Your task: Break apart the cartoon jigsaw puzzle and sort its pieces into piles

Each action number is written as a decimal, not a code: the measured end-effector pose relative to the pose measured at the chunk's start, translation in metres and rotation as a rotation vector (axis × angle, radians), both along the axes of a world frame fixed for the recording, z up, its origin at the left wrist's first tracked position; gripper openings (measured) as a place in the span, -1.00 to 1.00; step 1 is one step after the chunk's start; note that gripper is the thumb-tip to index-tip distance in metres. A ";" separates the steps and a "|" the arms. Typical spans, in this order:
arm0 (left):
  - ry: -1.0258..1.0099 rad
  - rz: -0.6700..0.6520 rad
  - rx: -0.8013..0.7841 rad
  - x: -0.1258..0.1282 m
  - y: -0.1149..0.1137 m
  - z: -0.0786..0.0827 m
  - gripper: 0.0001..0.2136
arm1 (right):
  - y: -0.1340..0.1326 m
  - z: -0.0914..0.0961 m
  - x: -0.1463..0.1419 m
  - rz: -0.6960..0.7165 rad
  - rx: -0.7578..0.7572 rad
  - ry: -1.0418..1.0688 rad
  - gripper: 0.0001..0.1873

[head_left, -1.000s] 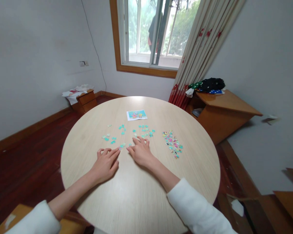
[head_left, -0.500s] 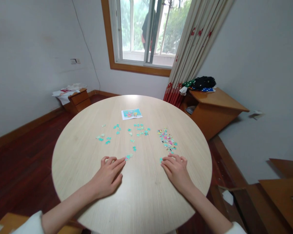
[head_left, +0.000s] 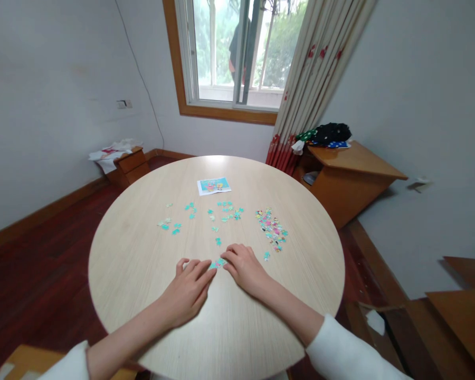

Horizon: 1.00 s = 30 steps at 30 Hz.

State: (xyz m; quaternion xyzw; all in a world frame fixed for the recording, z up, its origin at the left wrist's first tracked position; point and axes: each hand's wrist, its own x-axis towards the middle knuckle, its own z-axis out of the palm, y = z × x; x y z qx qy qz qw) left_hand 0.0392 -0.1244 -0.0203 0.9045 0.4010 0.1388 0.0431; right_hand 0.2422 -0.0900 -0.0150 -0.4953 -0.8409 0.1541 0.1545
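Observation:
A small cluster of turquoise and pink jigsaw puzzle pieces (head_left: 218, 263) lies flat on the table between my two hands. My left hand (head_left: 188, 291) presses its fingertips on the cluster's left side, thumb tucked close to the fingers. From the right, my right hand (head_left: 245, 268) pinches at the cluster's other edge; its fingers partly hide the pieces there. A loose puzzle piece (head_left: 266, 256) lies to the right of my right hand. Just above the cluster sits a turquoise pair of pieces (head_left: 218, 241).
A mixed pile of pieces (head_left: 271, 227) spreads over the right of the round table (head_left: 229, 338). Turquoise pieces (head_left: 176, 229) are scattered at left and centre. A picture sheet (head_left: 214, 186) lies farther back. A wooden cabinet (head_left: 352, 179) stands beyond the table's right edge.
My right hand has moved left from near the pile to the cluster, leaving a piece behind. My left hand and the cluster have shifted slightly right and nearer to me.

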 end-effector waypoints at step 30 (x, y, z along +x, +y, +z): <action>-1.400 0.441 -0.779 -0.002 0.066 0.006 -0.72 | 0.026 0.004 -0.003 -0.054 -0.583 0.681 -0.85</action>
